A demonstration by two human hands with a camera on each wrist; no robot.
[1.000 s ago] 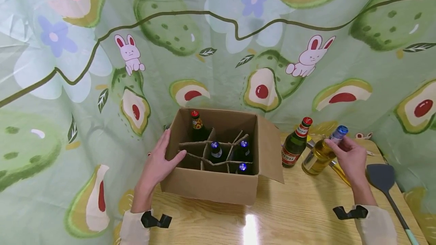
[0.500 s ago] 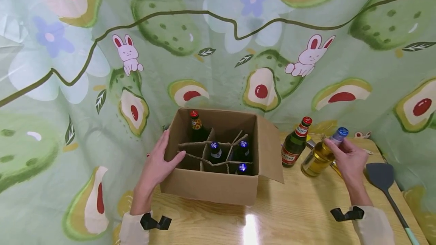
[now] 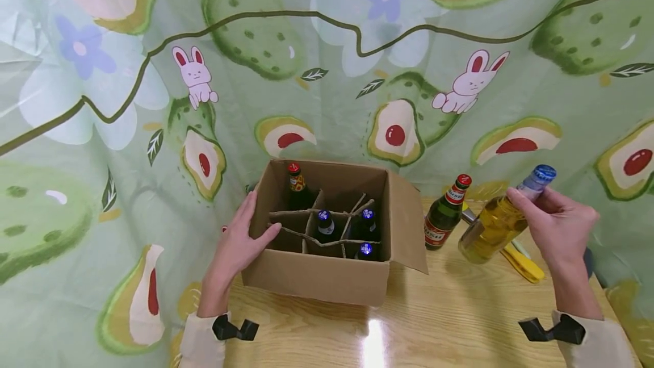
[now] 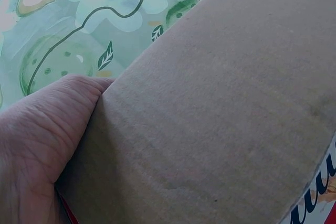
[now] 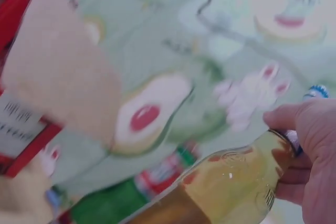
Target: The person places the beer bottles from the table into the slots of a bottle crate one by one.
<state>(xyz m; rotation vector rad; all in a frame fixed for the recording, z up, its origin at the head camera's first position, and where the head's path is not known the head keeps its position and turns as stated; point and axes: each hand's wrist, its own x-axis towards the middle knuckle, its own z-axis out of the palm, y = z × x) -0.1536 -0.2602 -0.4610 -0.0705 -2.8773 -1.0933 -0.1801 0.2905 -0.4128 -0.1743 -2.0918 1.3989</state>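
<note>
My right hand pinches the neck of a clear glass bottle of golden liquid with a blue crown cap. The bottle leans, its neck toward the right and its base to the left. In the right wrist view, thumb and fingers are at the neck of the same bottle. My left hand holds the left side of an open cardboard box, thumb over the rim, fingers along the outside. Cardboard hides those fingers in the left wrist view. Inside the divided box stand a red-capped bottle and several blue-capped bottles.
Right of the box's folded-out flap stands a green bottle with a red cap and label. A yellow-handled utensil lies on the wooden table beyond the held bottle. A patterned cloth hangs behind.
My right hand has moved right and slightly up with the golden bottle, which now leans more. The hand now covers most of the dark spatula. My left hand stays on the box.
</note>
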